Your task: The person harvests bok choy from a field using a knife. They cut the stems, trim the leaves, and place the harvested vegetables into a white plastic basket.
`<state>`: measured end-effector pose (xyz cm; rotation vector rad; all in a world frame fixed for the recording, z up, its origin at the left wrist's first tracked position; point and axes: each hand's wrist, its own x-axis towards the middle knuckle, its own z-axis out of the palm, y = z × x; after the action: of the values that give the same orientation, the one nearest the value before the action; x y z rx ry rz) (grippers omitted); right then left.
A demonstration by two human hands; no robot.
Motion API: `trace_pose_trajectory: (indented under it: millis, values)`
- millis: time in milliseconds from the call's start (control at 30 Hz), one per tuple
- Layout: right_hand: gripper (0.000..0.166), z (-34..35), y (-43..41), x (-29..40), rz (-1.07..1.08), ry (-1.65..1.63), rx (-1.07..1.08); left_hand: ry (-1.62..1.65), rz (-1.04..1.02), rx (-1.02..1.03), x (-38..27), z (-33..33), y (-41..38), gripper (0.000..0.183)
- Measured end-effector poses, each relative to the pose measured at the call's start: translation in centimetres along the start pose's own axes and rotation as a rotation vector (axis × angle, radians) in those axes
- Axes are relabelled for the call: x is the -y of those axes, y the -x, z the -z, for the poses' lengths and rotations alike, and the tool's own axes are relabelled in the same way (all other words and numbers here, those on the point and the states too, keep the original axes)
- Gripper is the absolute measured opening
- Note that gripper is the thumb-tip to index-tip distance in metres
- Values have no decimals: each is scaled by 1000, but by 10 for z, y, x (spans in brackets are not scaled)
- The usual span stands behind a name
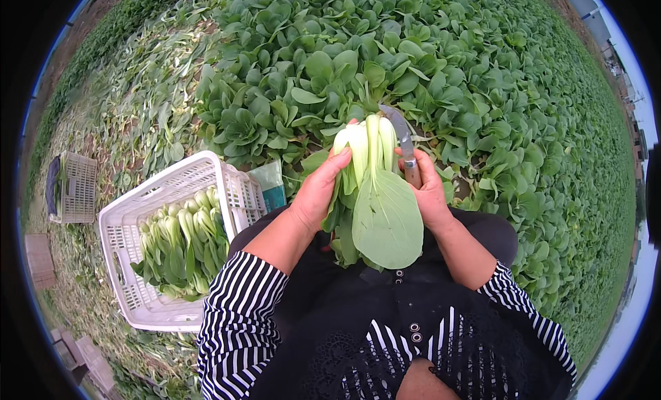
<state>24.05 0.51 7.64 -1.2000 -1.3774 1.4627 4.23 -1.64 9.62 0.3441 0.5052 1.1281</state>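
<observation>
My left hand grips a bunch of bok choy from its left side, thumb on the pale stalks. The stalk bases point away from me, and one broad leaf hangs toward my lap. On the bunch's right, my right hand is closed round the wooden handle of a knife with a curved metal blade. Its fingers are beside the stalks; whether they touch them is hidden. The blade points up and away, beside the stalk bases.
A white plastic crate holding harvested bok choy stands at my left, with a printed packet by it. Growing bok choy fills the ground ahead and right. Cut leaves litter the left; another crate stands farther off.
</observation>
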Motion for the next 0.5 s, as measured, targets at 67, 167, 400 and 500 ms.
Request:
trace_pose_trajectory:
  millis: [67, 167, 400, 500]
  values:
    - [50, 3, -1, 3, 22, 29, 3, 29, -5, 9, 2, 1, -3, 54]
    - [45, -2, -5, 4, -1, -77, 70, 23, 3, -61, 1, 7, 0, 53]
    - [65, -20, 2, 0, -57, -152, 181, -183, -163, -33, 13, 12, -3, 67]
    - [74, -43, 5, 12, -160, -112, 116, -205, -200, -48, 12, 5, 2, 76]
